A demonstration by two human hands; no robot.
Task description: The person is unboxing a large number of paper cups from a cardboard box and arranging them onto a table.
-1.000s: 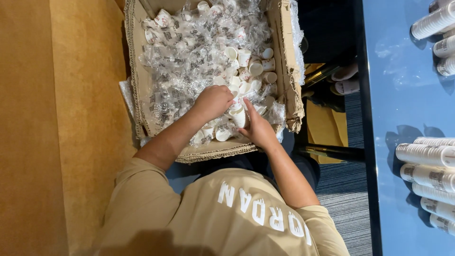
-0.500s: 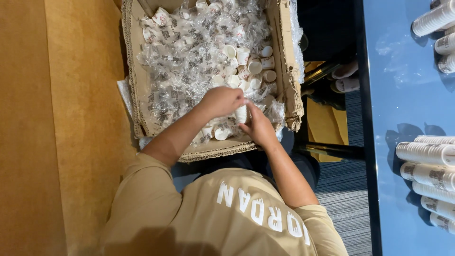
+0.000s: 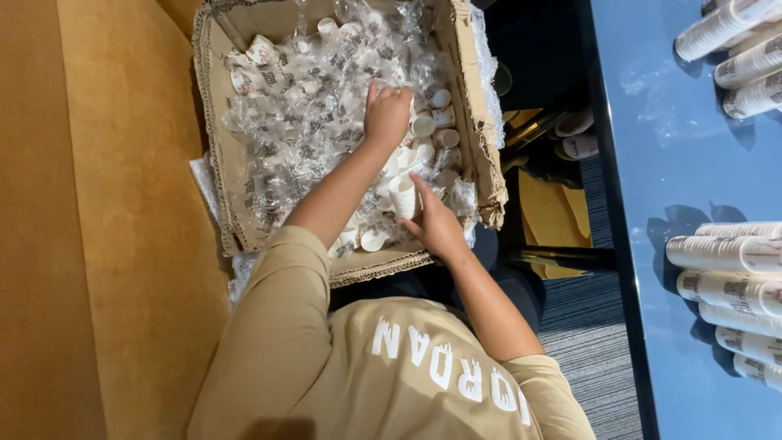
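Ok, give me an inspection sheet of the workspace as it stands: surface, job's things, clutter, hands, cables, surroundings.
Surface: tan floor under the box; blue table alongside.
Job's things: open cardboard box full of small paper cups in clear plastic wrap.
Clutter: sleeves of stacked cups lying on the blue table.
Hands: left hand reaching among the cups; right hand holding a short cup stack.
Cables: nothing seen.
Surroundings: grey carpet; sandals beside the box.
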